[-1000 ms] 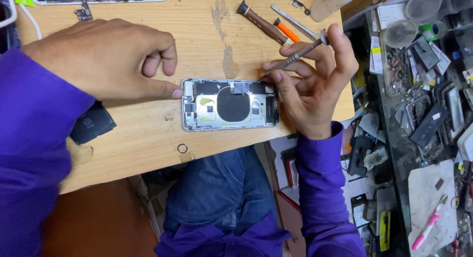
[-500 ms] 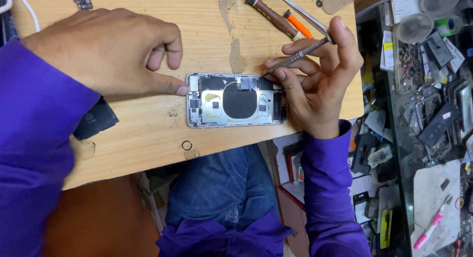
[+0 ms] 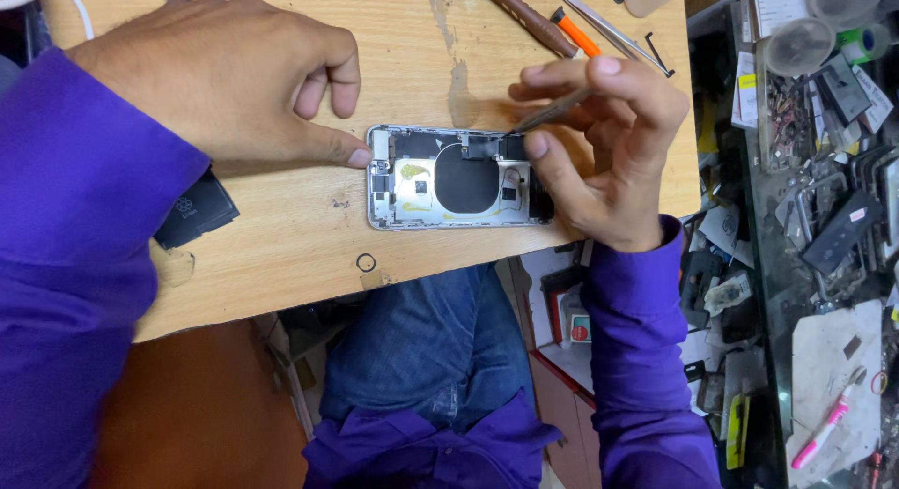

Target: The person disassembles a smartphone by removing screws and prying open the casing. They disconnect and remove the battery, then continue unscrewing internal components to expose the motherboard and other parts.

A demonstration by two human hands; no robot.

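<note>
Fingers of the right hand [image 3: 609, 152] pinch thin tweezers [image 3: 548, 110], tips down on the top edge of the opened phone housing [image 3: 456, 178] lying flat on the wooden counter [image 3: 281, 236]. Left hand [image 3: 220, 77], loosely curled and holding nothing, steadies the housing's left end with its thumb; a brown-handled screwdriver [image 3: 526, 17] lies beyond.

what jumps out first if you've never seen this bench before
The opened phone housing lies flat near the front edge of the wooden table, its dark round coil in the middle. The left hand steadies its left end with the thumb, while the right hand holds thin tweezers tipped into its upper right corner. Right of the table, a cluttered shelf of parts fills the view.
</note>
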